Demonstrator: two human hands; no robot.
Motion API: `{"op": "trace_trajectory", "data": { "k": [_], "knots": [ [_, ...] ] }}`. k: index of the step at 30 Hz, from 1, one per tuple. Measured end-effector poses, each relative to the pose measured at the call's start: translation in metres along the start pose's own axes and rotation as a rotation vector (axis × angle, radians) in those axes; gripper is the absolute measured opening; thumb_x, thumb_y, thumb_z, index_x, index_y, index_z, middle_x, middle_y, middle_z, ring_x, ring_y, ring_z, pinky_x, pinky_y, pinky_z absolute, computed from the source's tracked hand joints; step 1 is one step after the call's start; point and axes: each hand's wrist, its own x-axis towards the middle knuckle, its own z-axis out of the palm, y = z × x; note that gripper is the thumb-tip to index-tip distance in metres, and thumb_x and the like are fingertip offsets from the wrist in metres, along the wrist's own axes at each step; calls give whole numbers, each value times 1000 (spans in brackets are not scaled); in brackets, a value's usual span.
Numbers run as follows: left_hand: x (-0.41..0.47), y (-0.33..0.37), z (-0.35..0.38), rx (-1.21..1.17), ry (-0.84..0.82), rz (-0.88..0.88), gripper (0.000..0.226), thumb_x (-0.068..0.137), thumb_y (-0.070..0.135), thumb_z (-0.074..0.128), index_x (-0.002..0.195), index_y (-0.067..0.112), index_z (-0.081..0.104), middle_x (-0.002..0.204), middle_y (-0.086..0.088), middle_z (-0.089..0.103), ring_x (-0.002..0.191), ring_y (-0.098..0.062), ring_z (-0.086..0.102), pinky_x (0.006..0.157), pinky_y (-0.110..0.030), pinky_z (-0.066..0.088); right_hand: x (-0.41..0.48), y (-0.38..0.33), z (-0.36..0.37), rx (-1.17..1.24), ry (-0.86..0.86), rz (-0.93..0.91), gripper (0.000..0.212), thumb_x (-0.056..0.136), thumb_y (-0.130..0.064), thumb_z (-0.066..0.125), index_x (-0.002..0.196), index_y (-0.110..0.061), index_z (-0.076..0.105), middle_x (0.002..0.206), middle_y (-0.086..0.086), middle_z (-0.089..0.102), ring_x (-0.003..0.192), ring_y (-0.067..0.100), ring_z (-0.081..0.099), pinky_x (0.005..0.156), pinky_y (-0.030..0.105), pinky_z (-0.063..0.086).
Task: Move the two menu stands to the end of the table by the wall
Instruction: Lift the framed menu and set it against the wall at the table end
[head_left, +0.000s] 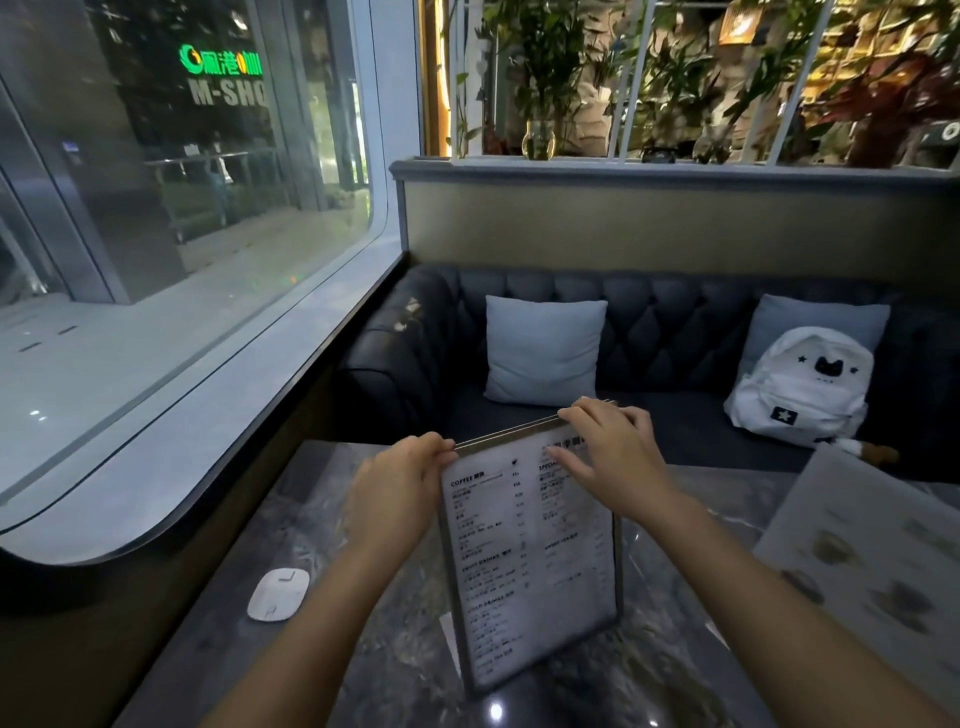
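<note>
A framed drinks menu stand (530, 566) stands upright in the middle of the dark marble table (322, 519), tilted a little. My left hand (400, 483) pinches its top left corner. My right hand (608, 447) grips the top edge near the right corner, fingers over the front. A second menu stand (872, 561), pale with pictures of drinks, leans at the right edge of the view, untouched. The window wall is on the left.
A small white oval device (278, 593) lies on the table near the window side. Beyond the table is a dark tufted sofa (675, 332) with two pale blue cushions and a white backpack (800, 384).
</note>
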Motion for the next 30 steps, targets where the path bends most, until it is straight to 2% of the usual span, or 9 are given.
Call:
{"op": "trace_trajectory", "data": {
  "k": [4, 7, 9, 15, 20, 23, 27, 30],
  "knots": [
    [11, -1, 4, -27, -41, -11, 17, 90, 26, 51, 92, 20, 66, 104, 3, 71, 93, -20, 63, 66, -29, 44, -12, 6, -6, -37, 16, 24, 38, 83, -45, 54, 110, -19, 55, 111, 0, 58, 106, 18, 52, 90, 36, 26],
    [20, 1, 9, -36, -93, -37, 17, 91, 27, 49, 95, 24, 65, 108, 4, 69, 96, -20, 61, 77, -36, 47, -19, 8, -10, -64, 40, 49, 35, 81, -45, 55, 105, -18, 57, 106, 2, 60, 100, 22, 54, 86, 37, 28],
    [24, 4, 11, -54, -114, -42, 16, 91, 27, 49, 93, 23, 65, 107, 4, 70, 95, -20, 61, 79, -38, 46, -24, 9, -12, -84, 61, 62, 33, 81, -43, 57, 101, -16, 58, 102, 3, 62, 97, 24, 55, 84, 38, 29],
    [32, 7, 19, -80, -113, -49, 15, 89, 30, 51, 89, 26, 65, 103, 6, 71, 90, -19, 61, 67, -30, 38, -33, 10, -16, -127, 95, 92, 32, 81, -43, 57, 97, -15, 58, 99, 5, 62, 93, 26, 55, 82, 39, 31],
    [35, 4, 23, -86, -123, -63, 13, 88, 33, 52, 88, 30, 64, 99, 7, 71, 79, -12, 54, 64, -29, 35, -35, 10, -15, -145, 130, 96, 31, 80, -41, 59, 95, -14, 58, 96, 6, 63, 89, 27, 56, 79, 39, 32],
    [35, 2, 25, -92, -128, -55, 12, 88, 33, 52, 87, 31, 64, 99, 8, 70, 79, -11, 53, 63, -29, 35, -36, 9, -14, -140, 154, 95, 30, 79, -39, 61, 94, -14, 59, 94, 7, 63, 88, 28, 57, 78, 40, 34],
    [34, 2, 25, -160, -151, -47, 12, 88, 31, 53, 92, 30, 64, 100, 4, 69, 89, -18, 60, 71, -33, 45, -38, 9, -15, -124, 146, 92, 32, 80, -39, 60, 102, -15, 58, 100, 6, 63, 93, 26, 57, 82, 40, 33],
    [30, -1, 25, -300, -127, -37, 23, 87, 27, 57, 110, 24, 58, 98, -3, 64, 85, -17, 59, 77, -39, 52, -44, 13, -16, -43, 164, 130, 48, 82, -39, 58, 123, -17, 49, 118, 7, 59, 108, 25, 53, 88, 38, 29]
  ]
}}
